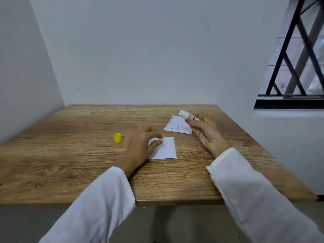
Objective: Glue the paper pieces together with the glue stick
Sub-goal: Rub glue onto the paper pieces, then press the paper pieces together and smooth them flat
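Observation:
A blank white paper piece (pixel 166 149) lies flat near the middle of the wooden table (pixel 70 155). My left hand (pixel 140 146) rests on its left part, fingertips pressing it down. A second paper piece (pixel 177 128), with small print on it, lies farther back to the right. My right hand (pixel 205 132) holds the uncapped glue stick (pixel 188 116) in the air above that printed piece, its white glue tip pointing up and left. The yellow cap (pixel 117 138) stands on the table to the left of my left hand.
The table sits in a corner, with a white wall (pixel 140 50) behind and another at the left. A window with black bars (pixel 294 58) is at the upper right. The table's front edge (pixel 175 202) runs under my sleeves.

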